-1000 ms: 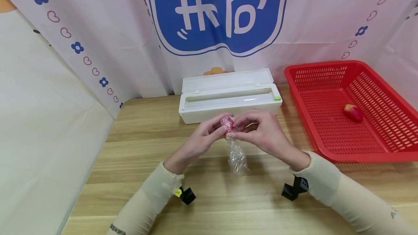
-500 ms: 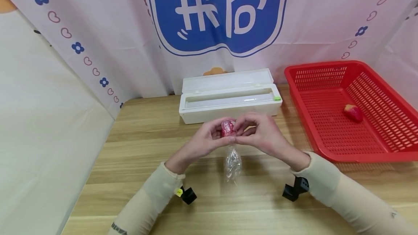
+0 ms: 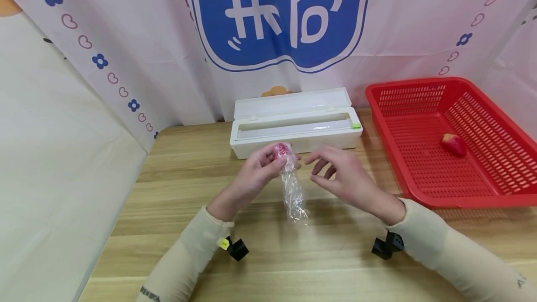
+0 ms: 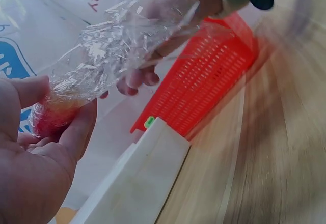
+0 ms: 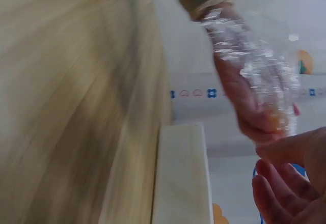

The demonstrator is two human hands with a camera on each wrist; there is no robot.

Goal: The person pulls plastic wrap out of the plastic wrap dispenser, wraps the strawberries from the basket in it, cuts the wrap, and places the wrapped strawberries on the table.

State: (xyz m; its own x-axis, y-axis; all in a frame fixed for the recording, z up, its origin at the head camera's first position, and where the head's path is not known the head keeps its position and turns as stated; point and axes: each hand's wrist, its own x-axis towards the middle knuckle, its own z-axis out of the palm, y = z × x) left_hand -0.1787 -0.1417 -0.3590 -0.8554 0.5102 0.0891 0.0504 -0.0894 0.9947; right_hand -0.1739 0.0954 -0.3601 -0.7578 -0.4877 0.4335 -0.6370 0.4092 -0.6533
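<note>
In the head view the left hand [image 3: 251, 176] grips a red item [image 3: 280, 151] covered in clear film, thumb on its near side. A crumpled tail of clear film [image 3: 293, 195] hangs from it toward the table. The left wrist view shows the wrapped item [image 4: 53, 114], red with a yellowish end, between thumb and fingers. Just to the right, the right hand [image 3: 346, 176] is apart from it, fingers loosely bent and holding nothing. The right wrist view has that hand [image 5: 293, 183] near the film [image 5: 254, 61].
Behind the hands stands a long white box [image 3: 293, 143] with its lid [image 3: 293, 104] raised. At the right sits a red basket [image 3: 402, 162] with a red piece with a tan end [image 3: 454, 145] inside. A printed curtain hangs behind the wooden table [image 3: 168, 199].
The right hand has let go of the wrapped item and moved slightly right. The left hand has shifted a little left with the item, and the film tail now hangs slanted.
</note>
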